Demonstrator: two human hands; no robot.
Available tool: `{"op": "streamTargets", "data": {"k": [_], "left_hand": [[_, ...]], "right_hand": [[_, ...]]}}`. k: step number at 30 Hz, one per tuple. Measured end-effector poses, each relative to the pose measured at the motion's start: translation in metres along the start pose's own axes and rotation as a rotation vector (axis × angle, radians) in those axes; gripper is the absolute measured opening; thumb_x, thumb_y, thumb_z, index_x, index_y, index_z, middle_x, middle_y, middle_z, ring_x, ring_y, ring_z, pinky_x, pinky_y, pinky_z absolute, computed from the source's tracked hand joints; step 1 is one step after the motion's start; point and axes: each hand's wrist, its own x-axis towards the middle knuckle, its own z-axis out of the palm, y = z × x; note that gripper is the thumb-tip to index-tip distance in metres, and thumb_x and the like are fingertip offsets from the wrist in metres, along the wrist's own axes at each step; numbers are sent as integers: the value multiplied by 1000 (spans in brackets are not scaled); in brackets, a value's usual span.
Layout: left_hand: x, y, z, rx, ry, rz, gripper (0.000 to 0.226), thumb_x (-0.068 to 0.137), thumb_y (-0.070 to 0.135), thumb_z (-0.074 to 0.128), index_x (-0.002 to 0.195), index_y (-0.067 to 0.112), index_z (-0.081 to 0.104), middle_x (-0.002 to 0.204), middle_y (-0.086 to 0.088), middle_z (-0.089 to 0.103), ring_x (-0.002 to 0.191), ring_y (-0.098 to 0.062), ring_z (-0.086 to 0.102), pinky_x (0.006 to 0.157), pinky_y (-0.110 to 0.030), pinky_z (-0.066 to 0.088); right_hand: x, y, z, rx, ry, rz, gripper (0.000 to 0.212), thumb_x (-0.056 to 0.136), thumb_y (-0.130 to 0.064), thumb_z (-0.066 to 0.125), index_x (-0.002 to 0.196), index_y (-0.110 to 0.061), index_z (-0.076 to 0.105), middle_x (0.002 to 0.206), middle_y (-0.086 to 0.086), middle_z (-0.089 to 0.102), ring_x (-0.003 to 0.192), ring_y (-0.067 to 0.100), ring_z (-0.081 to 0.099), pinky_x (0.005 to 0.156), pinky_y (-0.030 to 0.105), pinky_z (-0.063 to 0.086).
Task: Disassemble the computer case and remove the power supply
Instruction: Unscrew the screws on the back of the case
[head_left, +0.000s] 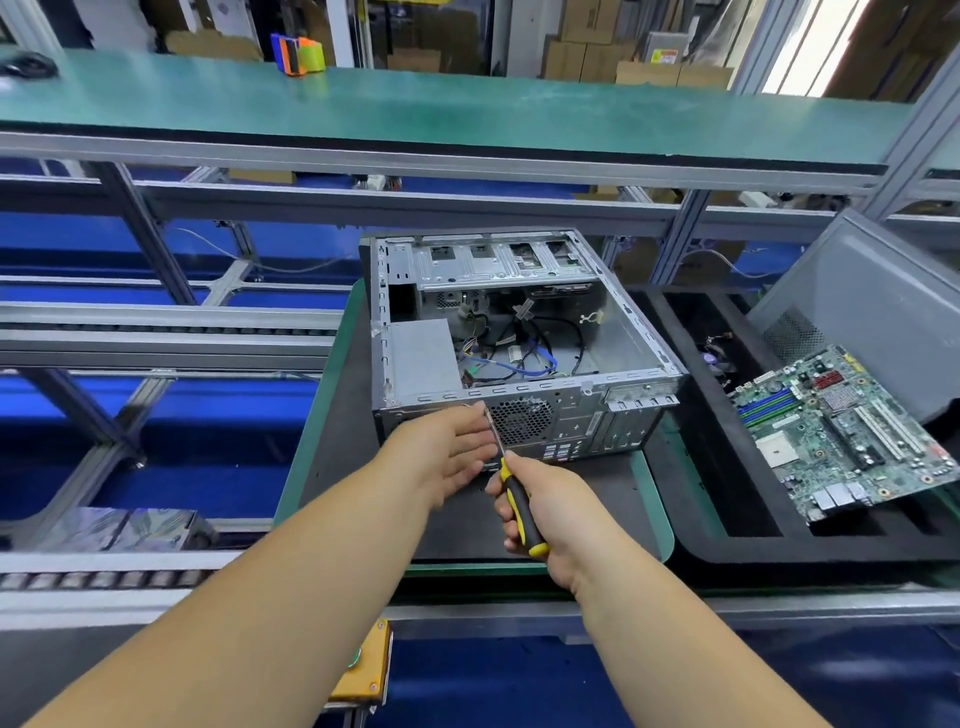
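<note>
An open grey computer case (628, 332) lies on its side on a dark mat, rear panel facing me. The grey power supply (422, 353) sits inside at the near left corner, with loose cables beside it. My right hand (540, 512) grips a yellow-and-black screwdriver (521, 512), its shaft angled up-left to the rear panel next to the fan grille (522, 418). My left hand (449, 454) is held with straight fingers against the rear panel, beside the screwdriver shaft. The tip is hidden by my fingers.
A green motherboard (841, 428) leans in a black foam tray (691, 410) at the right, with a grey side panel (878, 306) propped behind it. Metal conveyor rails (156, 332) run along the left. A green shelf (415, 109) spans above the bench.
</note>
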Motion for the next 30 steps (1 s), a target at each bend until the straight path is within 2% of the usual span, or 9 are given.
{"op": "streamTargets", "data": {"k": [3,7,9,11,13,16,19,22,30], "left_hand": [[6,-2,10,-136,21,-19,22,89,36,66,91,15,69,83,3,75,75,-8,68,55,-18,49],[11,0,20,-224,91,-8,18,91,32,64,89,15,68,65,7,72,55,-3,63,46,-12,44],[12,-2,23,-247,113,7,14,91,28,65,93,14,68,63,8,71,47,1,60,49,-12,42],[13,-5,24,-256,131,14,15,90,24,67,99,13,68,65,8,71,44,2,58,52,-14,41],[13,-7,24,-270,136,21,11,89,22,67,94,12,68,65,6,72,42,1,57,46,-13,40],[13,-6,23,-276,123,36,10,92,19,64,85,12,67,63,5,72,45,0,59,47,-14,40],[13,-5,22,-265,105,45,14,95,18,59,84,12,66,64,5,72,58,-1,63,51,-13,42],[13,-5,22,-264,94,38,18,97,19,55,85,13,67,66,5,73,67,-3,63,55,-14,44],[12,-7,23,-345,71,22,22,99,16,50,88,10,68,69,1,74,69,-7,63,62,-18,48]], "right_hand": [[-2,-1,-1,-8,-2,-9,43,104,-38,42,75,-11,59,56,2,48,44,14,40,47,24,40],[-1,-1,-4,1,-13,-7,42,103,-39,44,76,-11,61,55,1,50,43,13,42,47,23,41],[0,0,-4,32,-19,9,40,102,-40,46,81,-10,62,53,1,52,42,13,43,47,23,41],[1,1,-5,118,-44,34,38,101,-41,48,89,-9,63,54,2,54,42,13,44,46,23,42],[2,1,-7,266,-122,76,38,102,-40,43,98,-8,62,58,4,54,42,14,45,46,24,40],[3,2,-11,368,-185,103,32,103,-31,39,104,-8,60,58,4,54,42,13,43,46,24,39],[5,6,-11,319,-158,41,27,101,-30,48,104,-7,62,60,3,57,45,13,46,47,24,43],[5,10,-11,295,-142,19,24,98,-31,57,95,-7,63,59,2,56,47,12,48,47,24,45],[8,14,-8,287,-80,20,19,92,-31,68,89,-14,63,60,-1,52,42,9,46,43,22,44]]}}
